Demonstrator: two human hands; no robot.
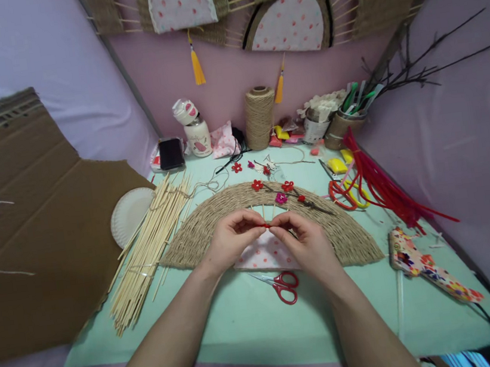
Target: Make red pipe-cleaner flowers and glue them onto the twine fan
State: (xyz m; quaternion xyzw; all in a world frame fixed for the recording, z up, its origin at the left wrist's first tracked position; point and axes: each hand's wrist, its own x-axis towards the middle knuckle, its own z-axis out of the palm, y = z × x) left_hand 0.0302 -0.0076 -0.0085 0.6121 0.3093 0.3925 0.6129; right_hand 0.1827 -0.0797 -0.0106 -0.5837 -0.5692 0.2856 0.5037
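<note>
Between the fingertips of both hands is a small red piece [267,225], seemingly a short bit of pipe cleaner. My left hand [229,238] pinches its left end and my right hand [306,243] its right end, the two nearly touching. Beneath them lies a half-round fan woven of twine [201,231], with a white, red-spotted panel [266,255] partly hidden by my hands. A dark twig [322,205] rests on the weave, with red flowers [257,185] and a magenta flower [281,198] along it. Small scissors with red handles [285,288] lie just below the panel.
Thin bamboo sticks [146,256] and a paper plate [129,214] lie left, beside a large cardboard sheet [41,246]. At right are more scissors [343,194], red pipe cleaners [376,190] and a flowered glue gun [417,260] with a cord. A twine spool [260,118] stands behind.
</note>
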